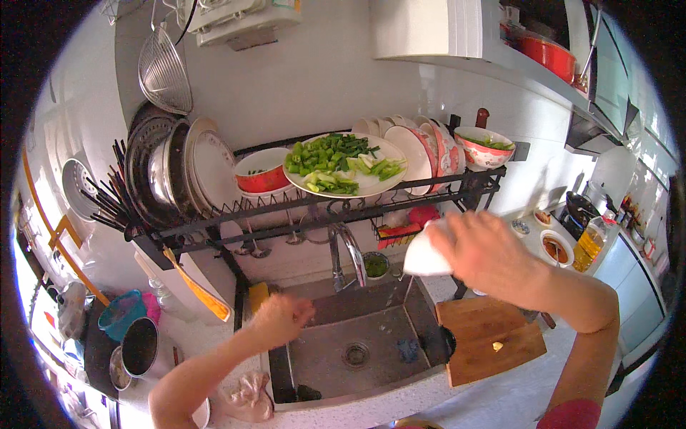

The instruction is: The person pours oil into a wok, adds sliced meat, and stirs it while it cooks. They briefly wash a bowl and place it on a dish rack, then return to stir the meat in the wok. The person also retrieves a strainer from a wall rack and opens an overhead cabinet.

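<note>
My right hand [479, 249] grips a white bowl [423, 257], tilted over the right side of the stainless steel sink [343, 389]; a thin stream of liquid runs below its rim. Left of the faucet [348, 252], my left hand [289, 316] hovers over the sink with its fingers partly curled and nothing visible in them. A plate of chopped green vegetables [343, 163] rests on the black dish rack [321, 214] above. To the right of the sink lies a wooden cutting board [482, 338] with a small yellowish piece [497, 346] on it.
Plates [211, 166], patterned bowls [447, 150] and chopsticks [115, 193] fill the rack. A pink cloth [249, 397] lies at the sink's left front corner, near a metal pot [144, 348]. An oil bottle [589, 244] and a bowl of red sauce [557, 249] stand far right.
</note>
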